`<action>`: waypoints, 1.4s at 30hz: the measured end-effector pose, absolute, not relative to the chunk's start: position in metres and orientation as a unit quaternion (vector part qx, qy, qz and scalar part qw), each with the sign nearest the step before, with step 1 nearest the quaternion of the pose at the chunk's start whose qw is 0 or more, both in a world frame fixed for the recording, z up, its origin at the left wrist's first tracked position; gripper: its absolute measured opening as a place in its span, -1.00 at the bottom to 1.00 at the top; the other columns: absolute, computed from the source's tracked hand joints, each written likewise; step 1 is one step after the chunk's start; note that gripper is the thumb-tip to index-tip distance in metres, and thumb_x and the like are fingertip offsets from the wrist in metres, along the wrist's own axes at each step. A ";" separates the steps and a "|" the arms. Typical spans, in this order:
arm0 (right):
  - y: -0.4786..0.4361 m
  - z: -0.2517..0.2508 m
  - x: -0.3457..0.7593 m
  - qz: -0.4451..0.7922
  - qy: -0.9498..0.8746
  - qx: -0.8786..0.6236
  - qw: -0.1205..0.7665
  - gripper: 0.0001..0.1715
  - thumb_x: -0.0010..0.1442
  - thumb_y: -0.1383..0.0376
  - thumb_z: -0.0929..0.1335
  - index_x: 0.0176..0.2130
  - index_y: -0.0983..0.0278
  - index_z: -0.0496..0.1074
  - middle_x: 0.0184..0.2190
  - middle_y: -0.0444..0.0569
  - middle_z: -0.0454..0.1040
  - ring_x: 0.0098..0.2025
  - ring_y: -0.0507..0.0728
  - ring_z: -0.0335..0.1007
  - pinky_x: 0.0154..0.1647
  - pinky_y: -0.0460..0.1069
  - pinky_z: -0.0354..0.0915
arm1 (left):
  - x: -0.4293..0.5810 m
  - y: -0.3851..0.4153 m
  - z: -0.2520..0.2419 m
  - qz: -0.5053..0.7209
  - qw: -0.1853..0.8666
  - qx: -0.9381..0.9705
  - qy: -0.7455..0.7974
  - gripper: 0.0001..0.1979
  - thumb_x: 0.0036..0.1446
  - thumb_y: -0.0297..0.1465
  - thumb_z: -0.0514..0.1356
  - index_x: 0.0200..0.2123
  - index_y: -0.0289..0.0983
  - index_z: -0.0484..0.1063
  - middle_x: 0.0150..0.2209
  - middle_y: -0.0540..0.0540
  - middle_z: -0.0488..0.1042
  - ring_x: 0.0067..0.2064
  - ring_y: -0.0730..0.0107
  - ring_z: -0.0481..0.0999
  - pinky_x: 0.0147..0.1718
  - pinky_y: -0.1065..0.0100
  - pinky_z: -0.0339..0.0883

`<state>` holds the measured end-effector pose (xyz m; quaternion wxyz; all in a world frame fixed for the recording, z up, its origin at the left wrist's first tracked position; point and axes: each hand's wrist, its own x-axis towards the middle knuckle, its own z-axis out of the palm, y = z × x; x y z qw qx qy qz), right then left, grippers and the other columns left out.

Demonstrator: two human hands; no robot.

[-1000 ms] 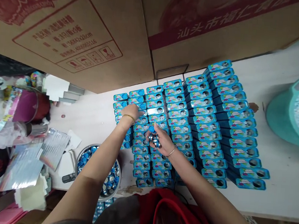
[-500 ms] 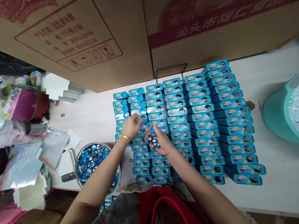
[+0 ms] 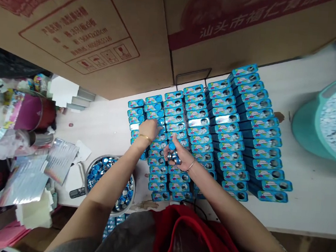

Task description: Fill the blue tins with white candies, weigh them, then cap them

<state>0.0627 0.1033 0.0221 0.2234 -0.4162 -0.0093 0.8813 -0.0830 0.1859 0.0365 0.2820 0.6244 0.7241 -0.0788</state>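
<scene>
Rows of upright blue rectangular tins [image 3: 228,156] stand on the white table, printed on top with a round hole at one end. In the left columns, several tins [image 3: 153,98] have blue round caps in their holes. My left hand [image 3: 149,129] is closed, knuckles up, with its fingers down on a tin top in the second column; the fingertips and anything in them are hidden. Just right of it, my right hand [image 3: 183,155] is curled palm up around several silver-and-blue caps [image 3: 173,156], with one blue cap near the thumb.
A metal bowl of loose caps [image 3: 97,171] sits under my left forearm. Large cardboard boxes [image 3: 105,38] rise behind the tins. At right stands a teal bucket [image 3: 306,118] filled with whitish pieces. Plastic sheets [image 3: 62,158] and a purple pail [image 3: 30,114] clutter the left.
My left hand has moved slightly up and turned knuckles up, with its fingers now down on a tin. The right hand still cradles the caps. The view has shifted slightly.
</scene>
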 end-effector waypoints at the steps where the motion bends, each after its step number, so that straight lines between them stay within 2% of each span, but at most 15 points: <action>1: 0.102 0.023 0.063 0.881 -0.005 -0.418 0.221 -0.27 0.01 -0.28 0.21 -0.53 0.32 0.39 -0.64 -0.06 0.38 -0.64 0.00 0.32 -0.84 -0.19 0.01 | -0.081 0.177 0.041 -0.058 0.300 0.639 0.706 -0.81 0.03 -0.28 0.24 -0.32 -0.26 0.45 -0.32 -0.15 0.49 -0.21 0.20 0.47 -0.24 0.27 0.31; 3: 0.099 0.025 0.065 0.882 0.005 -0.418 0.219 -0.28 0.03 -0.27 0.21 -0.52 0.32 0.37 -0.65 -0.06 0.37 -0.65 0.00 0.32 -0.84 -0.20 0.02 | -0.077 0.155 0.047 0.007 0.376 0.672 0.637 -0.77 0.03 -0.30 0.25 -0.22 -0.22 0.44 -0.28 -0.06 0.48 -0.24 0.36 0.46 -0.22 0.36 0.32; 6: 0.095 0.028 0.065 0.889 0.016 -0.402 0.217 -0.36 0.08 -0.20 0.23 -0.50 0.31 0.36 -0.65 -0.07 0.38 -0.66 0.01 0.32 -0.85 -0.20 0.00 | -0.076 0.122 0.049 0.114 0.475 0.668 0.562 -0.86 -0.04 -0.39 0.26 -0.35 -0.24 0.43 -0.33 0.00 0.45 -0.30 0.45 0.44 -0.26 0.41 0.34; 8: 0.091 0.030 0.065 0.895 0.020 -0.389 0.218 -0.47 0.14 -0.11 0.24 -0.44 0.30 0.38 -0.60 -0.05 0.43 -0.61 0.04 0.37 -0.81 -0.17 0.10 | -0.081 0.108 0.044 0.140 0.468 0.641 0.593 -0.94 0.01 -0.39 0.19 -0.41 -0.26 0.37 -0.40 0.01 0.42 -0.37 0.48 0.41 -0.33 0.43 0.34; 11: 0.083 0.032 0.067 0.896 0.021 -0.377 0.235 -0.75 0.17 0.15 0.29 -0.32 0.29 0.41 -0.43 -0.02 0.52 -0.47 0.07 0.47 -0.62 -0.11 0.33 | -0.094 0.107 0.036 0.125 0.410 0.605 0.671 -0.88 0.11 -0.36 0.08 -0.43 -0.27 0.30 -0.51 0.03 0.35 -0.45 0.49 0.36 -0.43 0.44 0.27; 13: 0.077 0.032 0.069 0.893 0.014 -0.375 0.249 -0.86 0.14 0.27 0.32 -0.27 0.27 0.41 -0.33 -0.03 0.53 -0.40 0.06 0.49 -0.56 -0.13 0.35 | -0.099 0.115 0.032 0.101 0.374 0.589 0.709 -0.84 0.12 -0.34 0.08 -0.48 -0.26 0.28 -0.55 0.04 0.33 -0.48 0.48 0.33 -0.45 0.43 0.23; 19: 0.071 0.030 0.076 0.886 -0.010 -0.383 0.261 -0.62 0.09 -0.01 0.35 -0.35 0.26 0.40 -0.48 -0.10 0.49 -0.59 0.00 0.40 -0.78 -0.20 0.05 | -0.085 0.147 0.024 -0.027 0.314 0.576 0.754 -0.74 -0.02 -0.30 0.23 -0.62 -0.25 0.26 -0.53 -0.06 0.40 -0.38 0.28 0.42 -0.40 0.34 0.19; 26: 0.077 0.027 0.078 0.881 -0.005 -0.416 0.226 -0.32 0.06 -0.24 0.21 -0.52 0.31 0.35 -0.58 -0.06 0.45 -0.68 -0.01 0.33 -0.80 -0.18 0.01 | -0.078 0.163 0.024 -0.111 0.286 0.582 0.753 -0.68 -0.05 -0.19 0.28 -0.64 -0.28 0.35 -0.45 -0.24 0.46 -0.24 -0.03 0.48 -0.33 0.21 0.24; 28: 0.076 0.027 0.075 0.876 -0.005 -0.433 0.211 -0.29 0.04 -0.27 0.20 -0.52 0.32 0.35 -0.60 -0.04 0.45 -0.69 -0.01 0.33 -0.82 -0.18 0.01 | -0.077 0.154 0.032 -0.100 0.281 0.598 0.744 -0.73 0.02 -0.20 0.24 -0.54 -0.27 0.40 -0.42 -0.22 0.47 -0.22 0.04 0.48 -0.31 0.24 0.25; 31: 0.072 0.028 0.070 0.866 -0.007 -0.459 0.198 -0.28 0.02 -0.28 0.21 -0.53 0.31 0.35 -0.65 -0.05 0.42 -0.72 0.00 0.31 -0.84 -0.18 0.00 | -0.074 0.125 0.046 -0.014 0.338 0.644 0.686 -0.78 0.08 -0.23 0.20 -0.26 -0.23 0.42 -0.35 -0.09 0.48 -0.27 0.31 0.47 -0.31 0.37 0.28; 33: 0.068 0.030 0.066 0.860 -0.008 -0.471 0.197 -0.32 0.01 -0.26 0.24 -0.52 0.30 0.34 -0.69 -0.09 0.37 -0.73 0.00 0.28 -0.85 -0.18 -0.02 | -0.072 0.100 0.053 0.067 0.412 0.667 0.617 -0.71 0.03 -0.28 0.24 -0.15 -0.22 0.38 -0.30 -0.02 0.47 -0.30 0.44 0.44 -0.29 0.44 0.30; 35: 0.063 0.033 0.063 0.857 -0.011 -0.474 0.200 -0.38 0.01 -0.23 0.28 -0.50 0.28 0.35 -0.73 -0.14 0.33 -0.74 0.00 0.27 -0.85 -0.18 -0.02 | -0.070 0.079 0.055 0.108 0.447 0.665 0.588 -0.79 0.00 -0.38 0.24 -0.23 -0.24 0.40 -0.32 0.00 0.45 -0.31 0.49 0.42 -0.27 0.47 0.30; 37: 0.059 0.036 0.062 0.861 -0.015 -0.464 0.207 -0.46 0.01 -0.15 0.34 -0.47 0.28 0.37 -0.70 -0.14 0.35 -0.69 0.00 0.31 -0.82 -0.17 0.03 | -0.070 0.070 0.053 0.098 0.427 0.646 0.625 -0.93 0.05 -0.44 0.16 -0.34 -0.27 0.39 -0.37 0.00 0.42 -0.33 0.50 0.40 -0.28 0.48 0.29; 40: 0.053 0.041 0.066 0.871 -0.027 -0.437 0.222 -0.65 -0.08 0.11 0.49 -0.36 0.28 0.44 -0.55 -0.12 0.46 -0.51 0.02 0.43 -0.66 -0.17 0.21 | -0.076 0.079 0.044 0.065 0.380 0.609 0.693 -0.87 0.14 -0.41 0.05 -0.34 -0.29 0.37 -0.41 -0.04 0.42 -0.37 0.47 0.39 -0.35 0.46 0.26; 42: 0.051 0.041 0.072 0.874 -0.037 -0.429 0.224 -0.64 -0.15 0.27 0.53 -0.29 0.29 0.47 -0.52 -0.11 0.49 -0.43 0.03 0.45 -0.56 -0.17 0.26 | -0.082 0.093 0.037 0.024 0.353 0.590 0.725 -0.85 0.14 -0.36 0.06 -0.39 -0.29 0.37 -0.45 -0.05 0.43 -0.40 0.43 0.39 -0.38 0.43 0.24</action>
